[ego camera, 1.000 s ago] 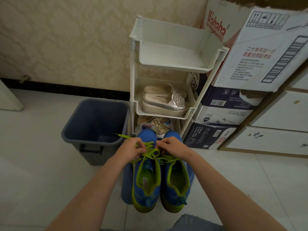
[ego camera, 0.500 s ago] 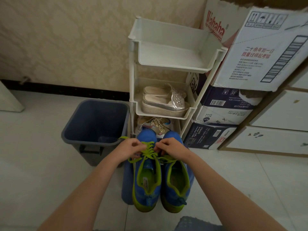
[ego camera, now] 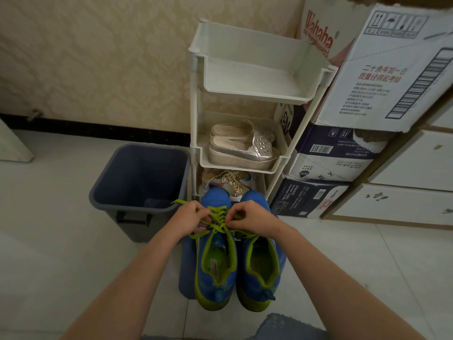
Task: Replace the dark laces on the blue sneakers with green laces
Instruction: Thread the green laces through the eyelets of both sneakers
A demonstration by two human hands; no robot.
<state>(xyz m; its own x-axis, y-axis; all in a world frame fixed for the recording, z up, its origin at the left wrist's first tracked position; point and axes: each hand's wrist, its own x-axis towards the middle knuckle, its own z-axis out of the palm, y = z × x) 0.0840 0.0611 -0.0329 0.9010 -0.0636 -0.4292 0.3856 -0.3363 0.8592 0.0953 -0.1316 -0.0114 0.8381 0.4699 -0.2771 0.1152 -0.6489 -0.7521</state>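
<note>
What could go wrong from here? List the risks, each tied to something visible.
1. The left hand and right hand both pinch the green lace over the sneaker nearer the bin; an uneven pull may leave its ends unequal.
2. The lace tip pokes out over the grey bin; if the grip slips, it might dangle inside.
3. A strand runs toward the other sneaker and could snag.

Blue sneakers, one pair: left-side shoe [ego camera: 217, 287], right-side shoe [ego camera: 261, 288]. Mesh uppers, lime collars and heels. Upright, side by side, touching, toes pointing away. Green lace [ego camera: 219, 215]: flat, crisscrossed through the left-side shoe (ends loose), strands pinched by left hand [ego camera: 190, 218] and right hand [ego camera: 250, 217].
</note>
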